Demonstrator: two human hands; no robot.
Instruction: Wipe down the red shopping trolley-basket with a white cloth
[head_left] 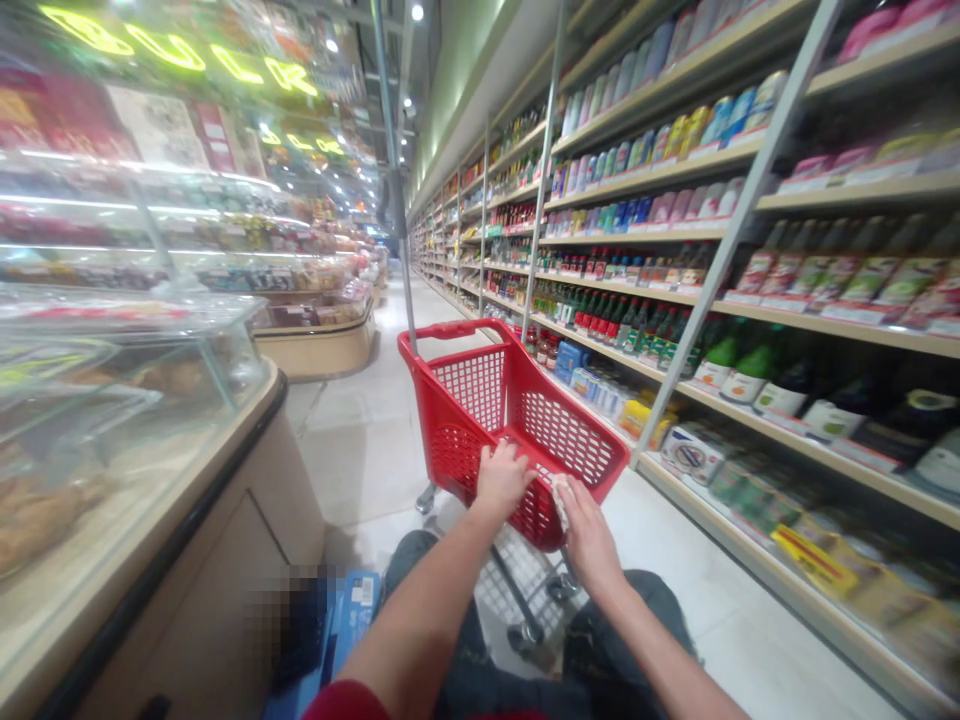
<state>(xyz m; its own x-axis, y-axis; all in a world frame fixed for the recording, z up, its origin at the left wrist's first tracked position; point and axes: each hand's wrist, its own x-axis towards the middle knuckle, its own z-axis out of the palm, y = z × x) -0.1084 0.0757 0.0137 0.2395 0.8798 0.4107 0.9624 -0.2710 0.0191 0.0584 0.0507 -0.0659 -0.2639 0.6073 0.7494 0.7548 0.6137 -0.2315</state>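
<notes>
Just in front of me stands a red plastic shopping cart (pixel 450 450) with lattice walls and a grey wheeled frame. My left hand (pixel 504 478) grips the near rim of its basket, fingers curled over the edge. To the right, my right hand (pixel 591 528) is closed on a crumpled white cloth (pixel 560 500), perhaps a tissue, pressed against the same rim near the front corner. Parts of the cloth are hidden under the fingers. The basket's floor shows red with nothing lying on it.
On the right, tall shelves (pixel 622 290) carry bottles and cans. To the left are a glass display counter (pixel 142 420) and a lit food display. A blue box (pixel 349 610) is beside my left leg. A pale tiled aisle (pixel 397 300) runs ahead, past a tall pole (pixel 405 270).
</notes>
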